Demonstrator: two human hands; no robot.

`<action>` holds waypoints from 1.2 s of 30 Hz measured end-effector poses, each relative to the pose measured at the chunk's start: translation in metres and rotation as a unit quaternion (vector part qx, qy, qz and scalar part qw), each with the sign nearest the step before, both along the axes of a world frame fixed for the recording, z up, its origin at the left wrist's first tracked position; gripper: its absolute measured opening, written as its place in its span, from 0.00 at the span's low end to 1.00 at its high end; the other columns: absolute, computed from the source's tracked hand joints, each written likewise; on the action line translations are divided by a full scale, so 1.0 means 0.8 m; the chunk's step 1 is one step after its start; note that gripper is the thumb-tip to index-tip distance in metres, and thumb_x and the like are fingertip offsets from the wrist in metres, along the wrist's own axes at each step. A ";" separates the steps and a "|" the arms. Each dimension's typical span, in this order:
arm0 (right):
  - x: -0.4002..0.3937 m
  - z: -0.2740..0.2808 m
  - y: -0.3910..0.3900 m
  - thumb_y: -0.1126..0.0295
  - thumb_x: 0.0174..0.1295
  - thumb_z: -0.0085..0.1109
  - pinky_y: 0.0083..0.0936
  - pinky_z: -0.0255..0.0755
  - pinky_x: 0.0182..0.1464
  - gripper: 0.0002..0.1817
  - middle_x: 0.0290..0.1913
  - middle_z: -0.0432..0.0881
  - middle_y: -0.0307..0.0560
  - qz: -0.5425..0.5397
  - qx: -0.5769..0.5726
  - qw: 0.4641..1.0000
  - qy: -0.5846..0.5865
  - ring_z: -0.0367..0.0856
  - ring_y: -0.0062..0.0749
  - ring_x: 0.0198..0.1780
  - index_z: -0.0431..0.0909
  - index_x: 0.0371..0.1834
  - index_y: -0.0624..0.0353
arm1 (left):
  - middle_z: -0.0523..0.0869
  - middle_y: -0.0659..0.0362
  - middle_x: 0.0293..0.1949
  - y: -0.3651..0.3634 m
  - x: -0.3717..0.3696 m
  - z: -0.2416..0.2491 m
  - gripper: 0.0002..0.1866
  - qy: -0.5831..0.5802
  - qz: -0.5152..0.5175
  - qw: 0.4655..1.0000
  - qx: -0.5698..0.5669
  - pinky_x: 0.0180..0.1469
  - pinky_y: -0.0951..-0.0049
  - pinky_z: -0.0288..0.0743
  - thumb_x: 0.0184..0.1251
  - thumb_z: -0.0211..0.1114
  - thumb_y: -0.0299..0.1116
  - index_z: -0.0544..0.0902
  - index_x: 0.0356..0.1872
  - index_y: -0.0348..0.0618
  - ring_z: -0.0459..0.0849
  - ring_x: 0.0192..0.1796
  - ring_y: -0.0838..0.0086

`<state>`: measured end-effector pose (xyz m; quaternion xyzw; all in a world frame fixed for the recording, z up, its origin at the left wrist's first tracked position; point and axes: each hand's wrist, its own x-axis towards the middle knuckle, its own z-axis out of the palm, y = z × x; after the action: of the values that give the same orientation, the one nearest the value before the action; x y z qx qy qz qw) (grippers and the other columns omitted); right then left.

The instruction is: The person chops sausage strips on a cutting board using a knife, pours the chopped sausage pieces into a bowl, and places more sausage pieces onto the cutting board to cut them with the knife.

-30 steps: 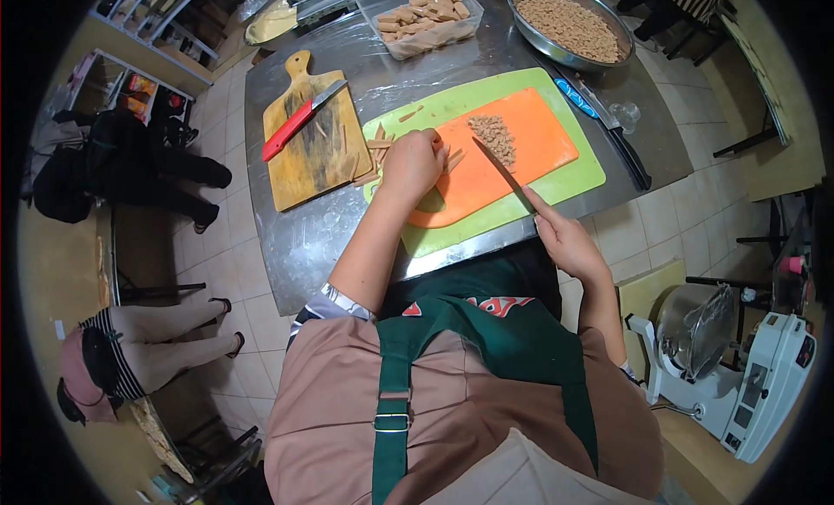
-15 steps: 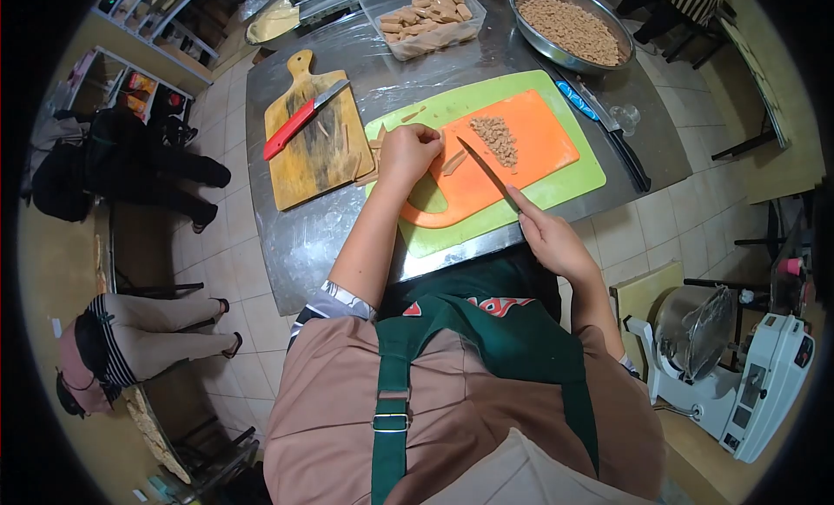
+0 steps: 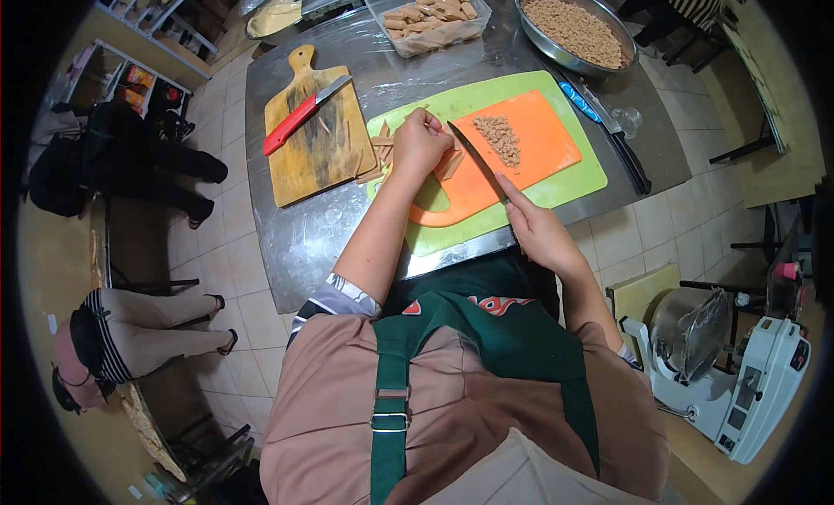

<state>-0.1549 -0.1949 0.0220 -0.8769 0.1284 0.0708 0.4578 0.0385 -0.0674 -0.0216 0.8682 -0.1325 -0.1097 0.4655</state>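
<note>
My right hand (image 3: pixel 537 231) grips a knife (image 3: pixel 478 160) whose dark blade points up and left across the orange cutting board (image 3: pixel 547 127). Close to the blade's tip, my left hand (image 3: pixel 420 146) is closed with its fingertips pinched together; whatever they hold is hidden. Light-brown strips of food (image 3: pixel 449 165), perhaps sausage, lie on the orange board between the hand and the blade. To the right of the blade sits a pile of small diced pieces (image 3: pixel 499 142). More strips (image 3: pixel 380 151) lie left of my left hand. Underneath is a larger green cutting board (image 3: pixel 573 175).
A wooden board (image 3: pixel 287 171) carries a red-handled knife (image 3: pixel 291 127). Behind are a plastic tub of brown chunks (image 3: pixel 434 19) and a metal bowl of diced pieces (image 3: pixel 573 32). A black-handled knife (image 3: pixel 630 162) lies at right. A mixer (image 3: pixel 695 340) and other people (image 3: pixel 148 331) are nearby.
My left hand has shifted slightly right over the strips. The knife and my right hand have moved a little left and away from me, with the blade now closer to my left fingertips.
</note>
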 end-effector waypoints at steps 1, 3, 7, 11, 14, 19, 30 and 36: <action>0.002 -0.003 0.000 0.65 0.69 0.37 0.30 0.70 0.39 0.25 0.24 0.75 0.59 0.002 -0.013 1.000 -0.017 0.76 0.42 0.27 0.56 0.71 0.44 | 0.81 0.58 0.23 -0.003 -0.001 0.001 0.14 0.005 0.006 1.000 -0.008 0.34 0.72 0.75 0.40 0.69 0.29 0.75 0.29 0.40 0.82 0.27 0.70; 0.005 -0.009 -0.002 0.66 0.69 0.37 0.34 0.70 0.40 0.25 0.26 0.76 0.63 0.004 -0.019 1.000 -0.019 0.77 0.49 0.30 0.55 0.71 0.43 | 0.81 0.58 0.22 -0.007 -0.003 0.000 0.14 0.011 0.012 1.000 -0.017 0.34 0.72 0.75 0.40 0.69 0.28 0.74 0.30 0.41 0.82 0.28 0.70; 0.008 -0.002 0.001 0.66 0.69 0.37 0.30 0.69 0.37 0.25 0.23 0.74 0.60 0.000 -0.020 1.000 -0.003 0.75 0.43 0.26 0.56 0.71 0.45 | 0.81 0.58 0.22 -0.012 -0.005 -0.008 0.19 -0.008 0.027 0.999 -0.045 0.34 0.71 0.75 0.41 0.68 0.27 0.72 0.36 0.40 0.82 0.27 0.69; 0.010 0.002 0.001 0.67 0.69 0.37 0.31 0.69 0.37 0.25 0.22 0.73 0.59 -0.002 -0.019 1.000 0.006 0.74 0.43 0.25 0.56 0.71 0.45 | 0.82 0.58 0.21 -0.014 -0.006 -0.010 0.20 -0.010 0.035 0.997 -0.062 0.33 0.71 0.76 0.43 0.67 0.26 0.70 0.40 0.39 0.83 0.26 0.68; 0.012 0.003 0.000 0.66 0.69 0.37 0.41 0.69 0.38 0.26 0.27 0.76 0.65 0.010 -0.035 0.999 0.023 0.78 0.56 0.32 0.53 0.71 0.43 | 0.82 0.57 0.21 -0.015 -0.007 -0.009 0.20 0.036 0.041 0.993 -0.103 0.31 0.72 0.76 0.44 0.66 0.24 0.70 0.40 0.39 0.84 0.25 0.68; 0.014 0.007 0.000 0.67 0.69 0.38 0.33 0.69 0.38 0.26 0.23 0.74 0.62 0.018 -0.041 0.999 0.023 0.75 0.48 0.26 0.55 0.71 0.44 | 0.83 0.56 0.22 -0.012 -0.009 -0.010 0.20 0.025 0.050 0.993 -0.102 0.30 0.72 0.76 0.44 0.65 0.23 0.69 0.41 0.39 0.84 0.24 0.69; 0.046 -0.004 -0.015 0.67 0.68 0.37 0.44 0.70 0.36 0.26 0.26 0.76 0.65 0.074 -0.107 0.991 -0.009 0.77 0.56 0.29 0.53 0.71 0.43 | 0.83 0.57 0.21 -0.012 -0.007 -0.006 0.20 0.007 0.036 0.997 -0.067 0.32 0.71 0.76 0.44 0.65 0.24 0.70 0.40 0.40 0.84 0.25 0.68; 0.050 -0.012 -0.015 0.67 0.67 0.37 0.45 0.69 0.33 0.26 0.24 0.76 0.63 0.080 -0.135 0.987 -0.019 0.77 0.56 0.27 0.54 0.71 0.42 | 0.81 0.56 0.19 -0.013 -0.006 -0.010 0.18 -0.014 0.030 0.997 -0.063 0.31 0.68 0.74 0.46 0.64 0.25 0.71 0.40 0.40 0.82 0.24 0.66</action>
<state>-0.1148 -0.2066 0.0126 -0.9394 0.0575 0.0722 0.3301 0.0340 -0.0777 -0.0299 0.8424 -0.1193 -0.0746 0.5201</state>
